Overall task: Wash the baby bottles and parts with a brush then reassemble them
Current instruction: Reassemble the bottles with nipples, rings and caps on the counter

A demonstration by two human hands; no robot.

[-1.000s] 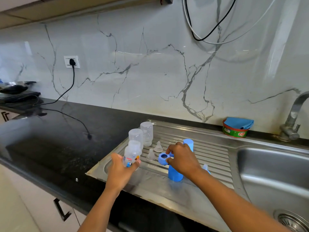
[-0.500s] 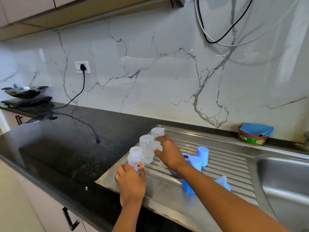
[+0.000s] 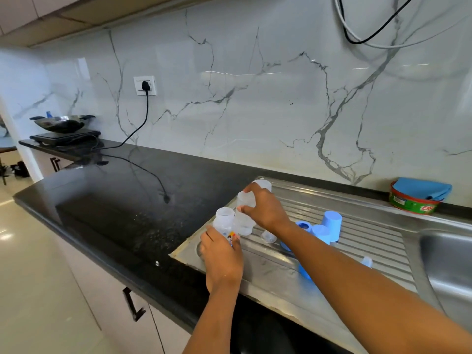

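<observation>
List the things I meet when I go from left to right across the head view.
In order: steel wok on black cooktop → white wall socket → printed clear plastic baby bottle → tall blue plastic cap → green round tub holding blue cloth.

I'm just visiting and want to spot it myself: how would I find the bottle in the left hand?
Find the steel drainboard set in the black countertop. At its near left corner the left hand grips a clear baby bottle. Unlike the plain bottle beside it in the right hand, it bears a small coloured print.
</observation>
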